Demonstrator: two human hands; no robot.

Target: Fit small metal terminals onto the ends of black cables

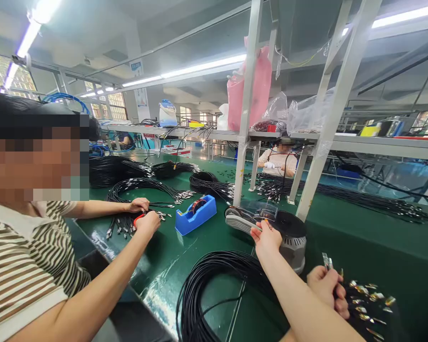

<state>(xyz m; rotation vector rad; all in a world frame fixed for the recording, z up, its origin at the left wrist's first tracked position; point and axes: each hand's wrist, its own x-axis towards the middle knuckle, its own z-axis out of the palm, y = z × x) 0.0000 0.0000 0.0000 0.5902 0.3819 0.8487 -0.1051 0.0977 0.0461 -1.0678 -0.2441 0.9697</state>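
My left hand [266, 236] reaches forward to the grey tape dispenser machine [288, 235], its fingers pinched together at the machine's front, on something too small to name. My right hand [327, 286] is closed in a fist near the table's front and holds a small metal cable end [327, 261] upright. A big coil of black cable [214, 294] lies under my left forearm. Several cable ends with gold tape [369, 304] lie spread to the right of my right hand.
A person in a striped shirt [17, 266] sits at the left, both hands on cable ends [128, 225] with a red-handled tool. A blue tape holder [196, 214] stands mid-table. White shelf posts [242, 142] rise behind the machine. More black cable bundles [207, 183] lie further back. Another person works opposite.
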